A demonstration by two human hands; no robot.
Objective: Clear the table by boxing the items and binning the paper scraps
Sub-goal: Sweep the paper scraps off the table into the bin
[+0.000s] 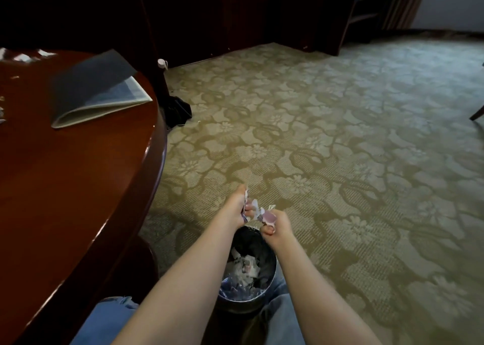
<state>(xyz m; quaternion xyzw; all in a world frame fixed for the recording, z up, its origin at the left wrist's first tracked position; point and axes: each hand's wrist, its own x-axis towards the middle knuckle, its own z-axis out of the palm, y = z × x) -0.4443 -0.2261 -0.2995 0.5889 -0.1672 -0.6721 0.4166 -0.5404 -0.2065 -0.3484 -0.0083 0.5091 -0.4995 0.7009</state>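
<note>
Both my fists hold paper over the bin.

My left hand (237, 208) has its fingers curled tight round a crumpled wad of white scraps (253, 205). My right hand (279, 225) pinches a torn pinkish piece (269, 217), thumb tucked under it, and the two lots sit close together between my fists. Both hands hang just above the far rim of the bin (273, 268), which stands on the carpet (340, 148) between my knees. Inside it lies a heap (243, 268) of torn white and bluish paper. The glossy table (78, 174) is on my left, its edge near my left forearm. A dark folder (97, 88) lies half open on it, well apart from my hands.
</note>
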